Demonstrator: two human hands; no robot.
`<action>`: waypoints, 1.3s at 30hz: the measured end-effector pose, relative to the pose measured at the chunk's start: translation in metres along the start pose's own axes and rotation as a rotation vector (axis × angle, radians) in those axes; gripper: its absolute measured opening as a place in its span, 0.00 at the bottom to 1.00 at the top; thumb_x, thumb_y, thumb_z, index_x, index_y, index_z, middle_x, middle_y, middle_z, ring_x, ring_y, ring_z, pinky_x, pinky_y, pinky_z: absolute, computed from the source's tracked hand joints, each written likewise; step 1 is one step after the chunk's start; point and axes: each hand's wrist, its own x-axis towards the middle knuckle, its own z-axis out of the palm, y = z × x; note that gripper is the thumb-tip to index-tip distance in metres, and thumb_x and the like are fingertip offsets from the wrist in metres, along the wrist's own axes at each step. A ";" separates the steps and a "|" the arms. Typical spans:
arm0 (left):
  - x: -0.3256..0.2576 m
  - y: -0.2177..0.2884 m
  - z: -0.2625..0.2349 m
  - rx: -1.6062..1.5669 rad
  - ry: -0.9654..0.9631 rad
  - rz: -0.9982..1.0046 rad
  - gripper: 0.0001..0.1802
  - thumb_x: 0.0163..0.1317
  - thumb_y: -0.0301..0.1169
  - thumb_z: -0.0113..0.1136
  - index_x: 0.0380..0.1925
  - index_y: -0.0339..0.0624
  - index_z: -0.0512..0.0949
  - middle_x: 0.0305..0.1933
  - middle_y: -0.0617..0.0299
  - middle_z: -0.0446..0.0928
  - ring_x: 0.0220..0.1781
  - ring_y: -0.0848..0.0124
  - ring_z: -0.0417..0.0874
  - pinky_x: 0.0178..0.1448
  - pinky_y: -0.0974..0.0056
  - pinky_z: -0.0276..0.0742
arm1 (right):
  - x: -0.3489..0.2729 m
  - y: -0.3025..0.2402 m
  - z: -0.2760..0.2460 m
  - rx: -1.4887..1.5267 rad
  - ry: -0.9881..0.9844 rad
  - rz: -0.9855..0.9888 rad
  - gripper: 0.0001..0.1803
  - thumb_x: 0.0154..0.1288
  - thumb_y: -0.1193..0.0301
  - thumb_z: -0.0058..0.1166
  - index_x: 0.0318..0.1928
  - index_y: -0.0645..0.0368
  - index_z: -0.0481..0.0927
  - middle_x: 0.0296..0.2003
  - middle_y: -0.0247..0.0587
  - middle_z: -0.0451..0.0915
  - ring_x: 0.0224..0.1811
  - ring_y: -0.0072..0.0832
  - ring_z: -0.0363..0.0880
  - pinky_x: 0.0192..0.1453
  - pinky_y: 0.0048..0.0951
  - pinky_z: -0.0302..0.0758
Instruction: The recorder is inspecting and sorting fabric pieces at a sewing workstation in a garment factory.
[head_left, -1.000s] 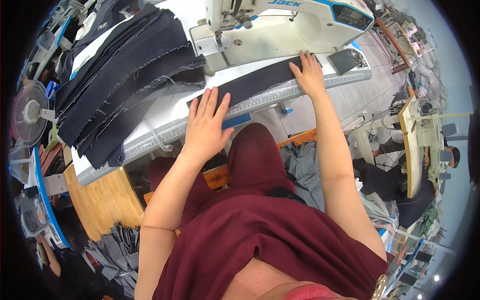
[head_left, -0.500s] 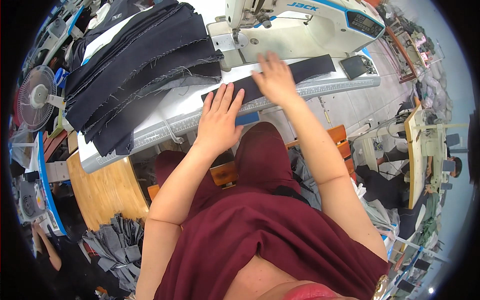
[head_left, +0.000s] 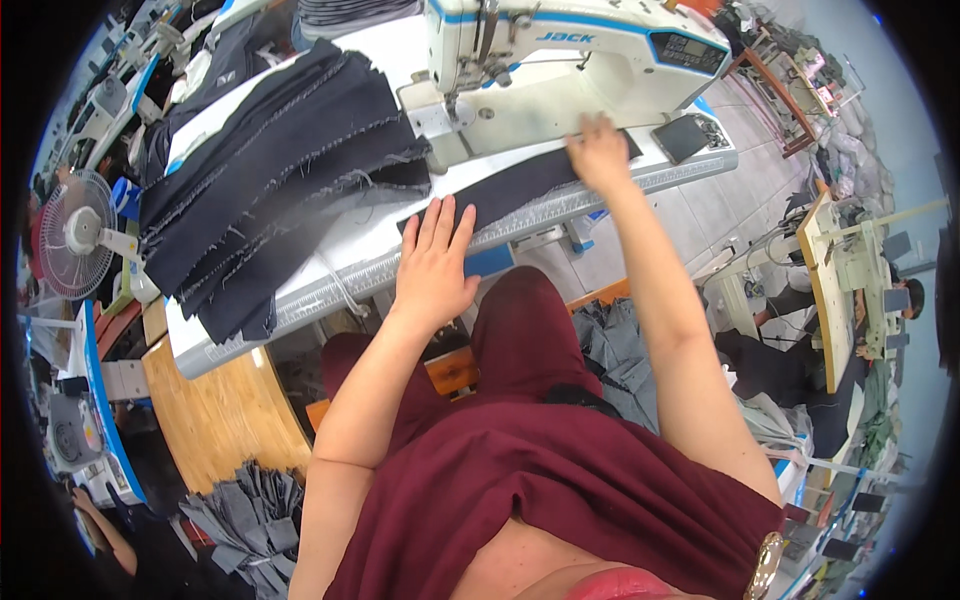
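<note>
A long dark strip of fabric (head_left: pixel 520 187) lies along the front edge of the white sewing table (head_left: pixel 330 245). Flat on its left end rests my left hand (head_left: pixel 437 265), fingers stretched out. My right hand (head_left: pixel 602 158) lies over the strip near its right end, fingers extended and slightly blurred. Just behind the strip stands a white and blue sewing machine (head_left: pixel 610 50), its needle area to the left of my right hand. Left of my left hand, a pile of dark cut fabric pieces (head_left: pixel 290 160) with frayed edges covers much of the table.
A small dark flat object (head_left: pixel 680 139) sits at the table's right end. On the left are a fan (head_left: pixel 80 230) and a wooden surface (head_left: pixel 230 410). Grey fabric bundles (head_left: pixel 250 520) are at lower left. Other people work at the far left and right.
My right hand has slid right along the strip toward its right end. My left hand stays on the left end. The whole view has shifted somewhat.
</note>
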 end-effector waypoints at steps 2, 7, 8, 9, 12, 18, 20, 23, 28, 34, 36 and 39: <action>-0.003 -0.002 0.001 0.026 -0.017 -0.004 0.50 0.40 0.37 0.68 0.65 0.46 0.54 0.69 0.48 0.51 0.72 0.55 0.49 0.71 0.49 0.45 | -0.023 -0.057 -0.023 0.140 0.037 -0.191 0.33 0.62 0.51 0.46 0.62 0.57 0.63 0.64 0.57 0.57 0.69 0.47 0.50 0.67 0.55 0.49; -0.001 -0.002 0.002 0.016 -0.005 -0.003 0.48 0.40 0.36 0.67 0.64 0.45 0.57 0.68 0.48 0.54 0.71 0.55 0.51 0.71 0.49 0.46 | -0.057 -0.115 -0.035 0.263 0.110 -0.432 0.28 0.63 0.54 0.46 0.60 0.54 0.66 0.60 0.53 0.62 0.66 0.45 0.56 0.65 0.53 0.55; -0.003 -0.002 -0.002 0.007 0.014 -0.001 0.47 0.40 0.35 0.67 0.64 0.45 0.57 0.68 0.49 0.54 0.71 0.55 0.52 0.71 0.49 0.46 | -0.048 -0.105 -0.036 0.217 0.107 -0.373 0.25 0.64 0.57 0.45 0.59 0.54 0.67 0.58 0.51 0.65 0.65 0.44 0.58 0.62 0.52 0.59; -0.004 -0.002 -0.003 0.001 0.024 -0.002 0.47 0.40 0.35 0.67 0.64 0.46 0.58 0.68 0.49 0.54 0.71 0.55 0.52 0.71 0.50 0.46 | -0.038 -0.083 -0.035 -0.145 0.015 -0.490 0.27 0.65 0.55 0.41 0.61 0.54 0.65 0.59 0.52 0.64 0.66 0.43 0.57 0.64 0.52 0.55; 0.002 0.002 -0.002 -0.007 0.032 0.016 0.48 0.39 0.35 0.68 0.64 0.46 0.58 0.68 0.49 0.54 0.71 0.56 0.52 0.71 0.51 0.47 | -0.017 -0.021 -0.011 0.125 0.056 -0.095 0.29 0.67 0.54 0.38 0.63 0.55 0.62 0.63 0.54 0.59 0.68 0.45 0.54 0.66 0.50 0.53; -0.005 -0.005 0.002 0.017 0.030 -0.027 0.48 0.39 0.36 0.67 0.64 0.45 0.57 0.68 0.48 0.53 0.71 0.56 0.51 0.71 0.49 0.46 | -0.055 -0.086 -0.060 0.257 -0.044 -0.391 0.28 0.58 0.61 0.51 0.57 0.62 0.67 0.60 0.55 0.62 0.65 0.46 0.58 0.67 0.48 0.53; -0.004 -0.002 0.004 0.013 0.036 -0.015 0.48 0.39 0.36 0.67 0.64 0.45 0.57 0.68 0.48 0.53 0.71 0.56 0.51 0.71 0.49 0.46 | -0.102 -0.115 -0.067 0.429 0.009 -0.646 0.29 0.59 0.61 0.50 0.60 0.58 0.66 0.62 0.45 0.62 0.67 0.37 0.56 0.68 0.45 0.52; -0.004 -0.001 0.002 -0.001 0.062 0.017 0.48 0.39 0.35 0.67 0.64 0.45 0.57 0.68 0.48 0.54 0.71 0.56 0.52 0.71 0.49 0.46 | -0.091 -0.101 -0.069 0.365 0.002 -0.484 0.31 0.62 0.56 0.48 0.64 0.52 0.62 0.64 0.42 0.61 0.69 0.37 0.53 0.70 0.44 0.47; 0.000 0.000 0.002 0.010 0.054 -0.004 0.48 0.39 0.34 0.67 0.64 0.45 0.58 0.68 0.48 0.54 0.71 0.56 0.51 0.71 0.50 0.46 | -0.074 -0.082 -0.057 0.321 0.010 -0.377 0.32 0.62 0.49 0.45 0.64 0.48 0.63 0.64 0.41 0.60 0.69 0.37 0.52 0.71 0.44 0.46; -0.004 -0.003 0.002 0.006 0.049 0.006 0.47 0.39 0.34 0.67 0.64 0.47 0.58 0.68 0.49 0.54 0.71 0.57 0.52 0.71 0.51 0.47 | -0.071 -0.068 -0.053 0.338 0.010 -0.298 0.33 0.62 0.46 0.43 0.63 0.51 0.64 0.64 0.42 0.60 0.70 0.35 0.52 0.71 0.44 0.44; -0.007 -0.002 0.002 0.012 0.055 0.013 0.47 0.39 0.34 0.67 0.64 0.47 0.58 0.68 0.49 0.54 0.71 0.57 0.52 0.71 0.51 0.47 | -0.061 -0.046 -0.045 0.322 0.034 -0.186 0.34 0.62 0.45 0.42 0.62 0.53 0.65 0.64 0.44 0.61 0.70 0.35 0.52 0.71 0.44 0.45; -0.008 -0.002 0.004 0.013 0.058 0.021 0.47 0.40 0.34 0.67 0.64 0.47 0.58 0.68 0.49 0.54 0.71 0.57 0.53 0.71 0.51 0.47 | -0.050 -0.009 -0.035 0.312 0.018 -0.094 0.34 0.63 0.46 0.41 0.63 0.54 0.64 0.65 0.43 0.60 0.70 0.35 0.51 0.71 0.44 0.45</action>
